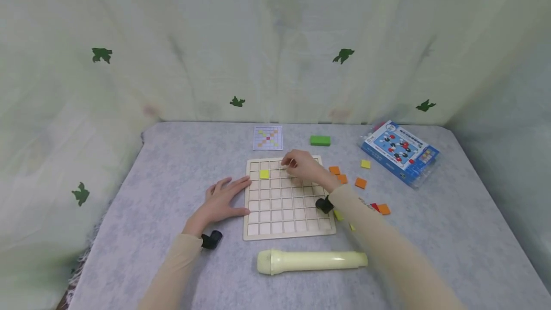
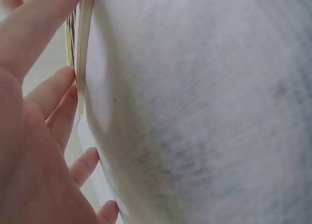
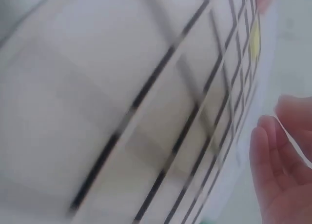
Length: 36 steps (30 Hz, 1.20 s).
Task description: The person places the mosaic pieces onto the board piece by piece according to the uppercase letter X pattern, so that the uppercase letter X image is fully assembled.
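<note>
Grid board [image 1: 288,203] flat on grey cloth [image 1: 181,157];
the left hand [image 1: 224,201], fingers spread, touches its left edge; the right hand [image 1: 303,166] bends over its far rows, whether pinching anything cannot be told; a yellow tile [image 1: 264,174] lies toward the far left corner; cloth separates the near edge from a microphone-shaped object [image 1: 312,261]; bird-patterned fabric [image 1: 280,75] hangs behind.

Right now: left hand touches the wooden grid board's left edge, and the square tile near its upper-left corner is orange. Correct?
Colour's wrong: the head view shows the square tile is yellow. The left hand does touch the wooden grid board's left edge.
</note>
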Motion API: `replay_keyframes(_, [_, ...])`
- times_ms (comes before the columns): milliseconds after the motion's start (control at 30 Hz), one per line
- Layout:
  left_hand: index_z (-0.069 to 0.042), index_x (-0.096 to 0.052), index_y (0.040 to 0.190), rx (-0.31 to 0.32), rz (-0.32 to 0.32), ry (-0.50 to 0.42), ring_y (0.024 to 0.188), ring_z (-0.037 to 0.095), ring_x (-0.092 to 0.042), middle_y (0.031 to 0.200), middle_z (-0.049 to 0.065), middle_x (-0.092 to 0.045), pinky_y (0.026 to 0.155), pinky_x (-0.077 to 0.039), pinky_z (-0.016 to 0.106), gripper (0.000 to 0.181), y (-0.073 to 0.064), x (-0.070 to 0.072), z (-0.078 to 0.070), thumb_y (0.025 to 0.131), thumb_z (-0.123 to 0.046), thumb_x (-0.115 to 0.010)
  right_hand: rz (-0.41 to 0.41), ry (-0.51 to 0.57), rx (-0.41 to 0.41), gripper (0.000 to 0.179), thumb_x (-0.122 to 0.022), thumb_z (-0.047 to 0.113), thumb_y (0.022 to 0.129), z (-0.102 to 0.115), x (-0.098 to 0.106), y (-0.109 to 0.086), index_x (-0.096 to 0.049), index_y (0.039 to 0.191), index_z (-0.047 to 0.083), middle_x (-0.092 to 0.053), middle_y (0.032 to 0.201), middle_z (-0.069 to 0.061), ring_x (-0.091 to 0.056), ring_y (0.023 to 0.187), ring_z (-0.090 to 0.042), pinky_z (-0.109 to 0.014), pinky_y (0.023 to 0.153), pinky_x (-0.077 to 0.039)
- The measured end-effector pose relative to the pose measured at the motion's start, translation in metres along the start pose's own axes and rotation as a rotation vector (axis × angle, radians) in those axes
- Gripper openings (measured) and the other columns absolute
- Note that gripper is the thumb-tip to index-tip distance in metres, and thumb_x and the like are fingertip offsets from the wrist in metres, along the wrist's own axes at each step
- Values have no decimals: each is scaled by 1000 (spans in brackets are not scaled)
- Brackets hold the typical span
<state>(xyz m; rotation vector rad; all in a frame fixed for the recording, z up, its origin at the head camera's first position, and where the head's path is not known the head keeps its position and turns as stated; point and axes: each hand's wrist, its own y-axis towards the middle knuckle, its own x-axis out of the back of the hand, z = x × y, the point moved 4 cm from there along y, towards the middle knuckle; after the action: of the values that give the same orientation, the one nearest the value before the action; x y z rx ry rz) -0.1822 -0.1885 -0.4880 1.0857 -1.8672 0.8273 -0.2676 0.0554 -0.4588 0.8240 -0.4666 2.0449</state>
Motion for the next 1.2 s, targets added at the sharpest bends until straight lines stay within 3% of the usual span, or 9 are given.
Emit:
replay_keyframes(100, [-20,-35,150,0,-4,2,140,38,-12,156,-3,-26,102,-8,63,84,-1,1,-1,81,-52,-70,-63,35,-34,20,-59,-2,88,-24,25,-26,-65,107,-3,-63,103,-13,-59,93,-23,-36,81,-49])
replay_keyframes(233, [-18,-35,150,-9,-12,-6,139,39,-13,156,-1,-26,102,-8,64,84,-2,0,-1,82,-51,-70,-128,43,-151,20,-63,2,88,-60,53,-65,-64,107,-1,-63,103,-13,-57,94,-27,-42,84,-48])
replay_keyframes(333, [-17,-35,150,-13,-14,-16,140,39,-12,156,-1,-26,102,-8,63,84,-2,0,-1,82,-51,-71,-138,15,-213,20,-65,2,87,-81,63,-88,-65,107,1,-62,105,-12,-55,95,-28,-44,85,-48])
replay_keyframes(467, [-18,-34,150,-12,-10,-22,140,38,-11,156,-2,-25,102,-7,63,84,-2,0,0,82,-50,-71,-99,-45,-220,21,-69,1,84,-95,65,-105,-66,105,4,-61,107,-10,-53,97,-27,-45,89,-46])
replay_keyframes(700, [-17,-35,150,-29,-18,-35,140,39,-11,156,0,-25,102,-7,63,83,-2,0,0,82,-49,-71,-63,-148,-146,19,-71,1,83,-91,60,-105,-64,100,6,-61,98,-5,-53,89,-23,-40,83,-48])
replay_keyframes(867, [-20,-33,151,-12,-3,-29,141,37,-9,157,-3,-23,103,-6,61,84,-1,-1,2,82,-52,-70,-60,-110,-132,19,-70,2,83,-83,59,-101,-64,100,7,-61,99,-3,-53,89,-22,-39,82,-48])
replay_keyframes(1200, [-21,-33,151,-8,15,-27,141,37,-7,157,-3,-23,102,-6,63,85,3,0,4,81,-52,-71,-78,-79,-61,20,-68,3,82,-56,44,-65,-66,102,7,-61,95,-2,-54,85,-20,-36,79,-47])
